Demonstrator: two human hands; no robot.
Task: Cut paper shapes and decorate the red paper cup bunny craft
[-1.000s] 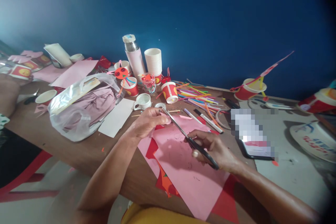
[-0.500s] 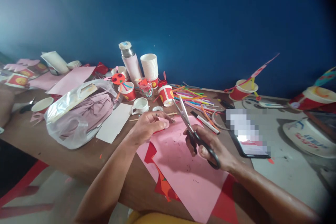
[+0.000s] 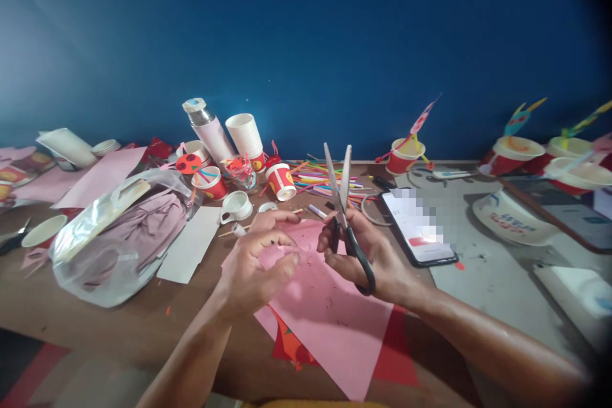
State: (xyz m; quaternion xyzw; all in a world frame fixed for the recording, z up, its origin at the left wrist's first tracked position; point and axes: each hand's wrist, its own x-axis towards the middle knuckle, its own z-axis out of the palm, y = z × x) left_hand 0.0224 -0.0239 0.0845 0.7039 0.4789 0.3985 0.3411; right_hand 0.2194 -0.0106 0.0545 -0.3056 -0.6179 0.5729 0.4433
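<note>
My right hand [image 3: 370,261] grips black-handled scissors [image 3: 345,185], fingers through the loops, with the blades parted and pointing up. To its left, my left hand [image 3: 261,264] hovers over the pink paper [image 3: 329,325], thumb and fingers apart and slightly curled. I see no clear object in it, though blur hides fine detail near the fingertips. Beneath the pink sheet, red paper [image 3: 396,357] sticks out at the right, and an orange-red cut scrap [image 3: 291,344] shows at the lower left.
Behind the hands are coloured strips [image 3: 329,178], a white cup [image 3: 236,206], stacked paper cups [image 3: 245,134] and a flask [image 3: 210,131]. A plastic bag [image 3: 95,274] lies left beside a white card [image 3: 189,248]. A phone [image 3: 418,229] and a plate [image 3: 507,220] are at right.
The view has turned right, showing more decorated cups. My left hand's fingers have spread from a near pinch. The scissors now point more upright, with their blades wider apart.
</note>
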